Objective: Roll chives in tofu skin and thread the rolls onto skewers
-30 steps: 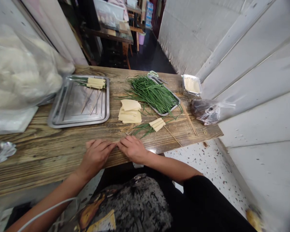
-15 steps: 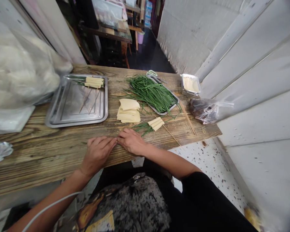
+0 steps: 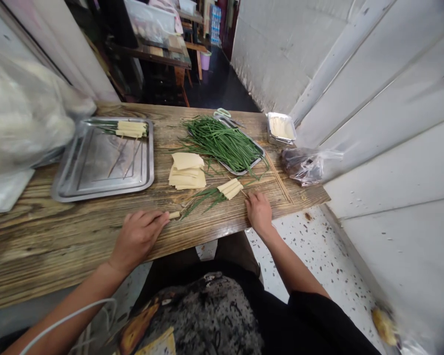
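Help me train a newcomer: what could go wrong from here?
The pale roll in the left hand might unroll if the grip slackens. The right hand, at the skewer, might get pricked. The green stalks trailing from the skewered rolls might slip out.

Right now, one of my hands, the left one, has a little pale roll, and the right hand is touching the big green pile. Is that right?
Not quite: the right hand isn't on the green pile. The head view shows its fingers at the thin stick by the bundle of pale rolls. The left hand does have the little pale roll.
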Motion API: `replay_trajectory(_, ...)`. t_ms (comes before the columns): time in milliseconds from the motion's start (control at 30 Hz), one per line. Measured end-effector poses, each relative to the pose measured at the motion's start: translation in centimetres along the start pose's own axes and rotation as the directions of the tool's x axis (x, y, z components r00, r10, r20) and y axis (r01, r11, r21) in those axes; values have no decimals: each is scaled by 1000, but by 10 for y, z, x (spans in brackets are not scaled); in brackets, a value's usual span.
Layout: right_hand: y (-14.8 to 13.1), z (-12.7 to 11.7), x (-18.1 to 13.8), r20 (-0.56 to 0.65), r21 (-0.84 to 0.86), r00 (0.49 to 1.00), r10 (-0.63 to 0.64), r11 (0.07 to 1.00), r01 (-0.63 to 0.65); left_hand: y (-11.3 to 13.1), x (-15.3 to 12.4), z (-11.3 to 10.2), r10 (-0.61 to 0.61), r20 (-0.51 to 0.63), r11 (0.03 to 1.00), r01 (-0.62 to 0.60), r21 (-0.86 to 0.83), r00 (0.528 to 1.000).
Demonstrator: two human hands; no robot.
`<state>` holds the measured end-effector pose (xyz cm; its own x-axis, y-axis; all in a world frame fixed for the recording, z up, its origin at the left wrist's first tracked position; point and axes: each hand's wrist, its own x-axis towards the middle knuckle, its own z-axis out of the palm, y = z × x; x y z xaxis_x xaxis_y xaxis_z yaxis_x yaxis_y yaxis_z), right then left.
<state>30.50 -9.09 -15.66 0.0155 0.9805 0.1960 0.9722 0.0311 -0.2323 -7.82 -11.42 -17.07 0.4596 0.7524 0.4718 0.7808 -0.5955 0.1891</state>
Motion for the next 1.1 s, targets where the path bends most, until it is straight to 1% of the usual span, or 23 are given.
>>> replay_trajectory(100,7,1,0,42,14,999,12,1000,-12,0,4,2,7,-23,1000,-8,-24,1000)
replay_trajectory(167,10,-3,-5,25,85,1000,5,996,-7,1,7,4,4,-59,1000,-5,-24,998)
replay_trajectory(267,16,-16,-21,-71,249,997,-28,967,45,2,13,10,-67,-54,998,67,-19,996)
replay_trajectory(367,17,-36,-43,-207,395,978,-1,915,84,0,19,18,-161,-17,987,162,13,987)
replay_trajectory(433,10,-51,-57,-267,486,963,40,869,99,-4,22,24,-194,-15,981,194,22,981)
replay_trajectory(467,5,-58,-63,-276,530,959,55,841,104,-6,23,25,-200,-12,980,200,21,980)
replay_trajectory(500,-2,-63,-69,-269,573,961,62,813,108,-7,23,27,-203,-8,979,203,20,979)
replay_trajectory(567,-18,-68,-80,-215,647,976,36,754,114,-9,24,27,-208,9,978,207,25,978)
replay_trajectory(667,-40,-56,-95,-100,722,992,-71,681,122,-10,25,24,-204,22,978,203,43,979)
replay_trajectory(767,-55,-31,-104,-20,747,991,-132,657,102,-10,27,20,-178,31,983,177,41,983)
replay_trajectory(833,-63,-15,-106,4,738,991,-136,669,89,-11,29,19,-161,43,987,159,27,986)
replay_trajectory(900,-70,-4,-104,15,714,989,-148,694,93,-11,29,19,-150,59,989,150,8,987)
replay_trajectory(1000,-82,1,-97,44,660,979,-200,741,122,-12,29,21,-150,75,988,153,-31,986)
replay_trajectory(1100,-92,2,-89,119,597,961,-251,791,133,-13,27,24,-131,68,989,135,-67,989)
